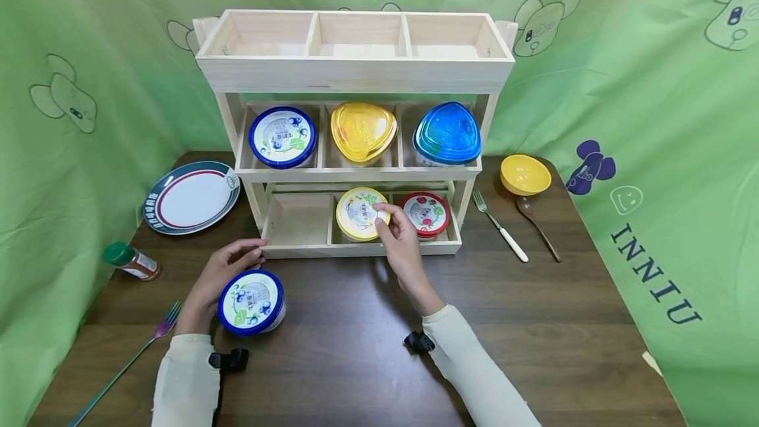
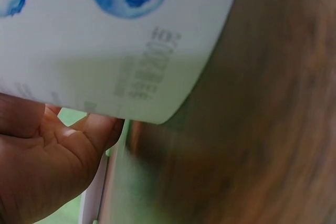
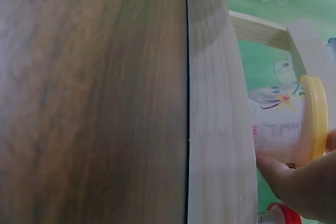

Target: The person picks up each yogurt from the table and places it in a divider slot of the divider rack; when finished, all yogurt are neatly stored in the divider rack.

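Observation:
My right hand (image 1: 404,249) grips a tub with a yellow lid (image 1: 358,214) in the middle compartment of the wooden rack's bottom tier (image 1: 299,223). In the right wrist view, the thumb lies against the tub's printed wall (image 3: 281,121). My left hand (image 1: 219,279) holds the left front corner of that tier. Beside the left wrist stands a blue-lidded tub with blueberries (image 1: 252,302); its white wall (image 2: 105,61) fills much of the left wrist view. A red-lidded tub (image 1: 425,214) sits in the right compartment; the left compartment holds nothing.
The middle tier holds a blue-lidded tub (image 1: 282,137), a yellow-lidded one (image 1: 363,132) and a bright blue-lidded one (image 1: 447,132). Left lie a plate (image 1: 192,196), a green-capped jar (image 1: 132,261) and a fork (image 1: 127,364). Right are a yellow bowl (image 1: 525,174), fork (image 1: 500,226) and spoon (image 1: 537,228).

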`<state>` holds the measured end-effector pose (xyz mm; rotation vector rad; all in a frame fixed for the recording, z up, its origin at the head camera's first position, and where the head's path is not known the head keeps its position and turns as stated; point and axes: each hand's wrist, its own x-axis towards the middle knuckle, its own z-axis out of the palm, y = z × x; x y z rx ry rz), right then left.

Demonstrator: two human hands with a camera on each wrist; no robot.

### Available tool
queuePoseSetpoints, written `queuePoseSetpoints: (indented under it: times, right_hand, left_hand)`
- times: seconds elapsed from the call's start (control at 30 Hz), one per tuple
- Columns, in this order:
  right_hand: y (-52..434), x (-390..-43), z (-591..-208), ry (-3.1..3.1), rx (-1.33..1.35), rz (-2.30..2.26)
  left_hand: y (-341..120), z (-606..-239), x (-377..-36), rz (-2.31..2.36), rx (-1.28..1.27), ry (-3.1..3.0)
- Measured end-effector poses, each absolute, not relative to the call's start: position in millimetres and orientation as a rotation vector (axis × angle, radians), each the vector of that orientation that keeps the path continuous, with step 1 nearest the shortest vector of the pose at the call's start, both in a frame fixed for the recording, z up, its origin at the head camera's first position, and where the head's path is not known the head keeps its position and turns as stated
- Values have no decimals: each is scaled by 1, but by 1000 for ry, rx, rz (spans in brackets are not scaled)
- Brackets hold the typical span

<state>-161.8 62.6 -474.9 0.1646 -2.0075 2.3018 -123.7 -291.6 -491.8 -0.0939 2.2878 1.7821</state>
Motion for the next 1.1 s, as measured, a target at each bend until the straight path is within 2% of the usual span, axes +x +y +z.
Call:
queuePoseSetpoints:
  times: [0.3,0.77,1.1]
  right_hand:
    - [65,-163,-482,-2191,242,2152]
    - [93,-127,-472,-2202,239,1962]
    - [66,-119,-476,-2240,385,1967]
  left_hand:
    - [-292,-494,-126,1755,-138,2277]
    - [-280,-491,-132,1774,-112,2257]
    - [-291,-491,-125,1748,-138,2275]
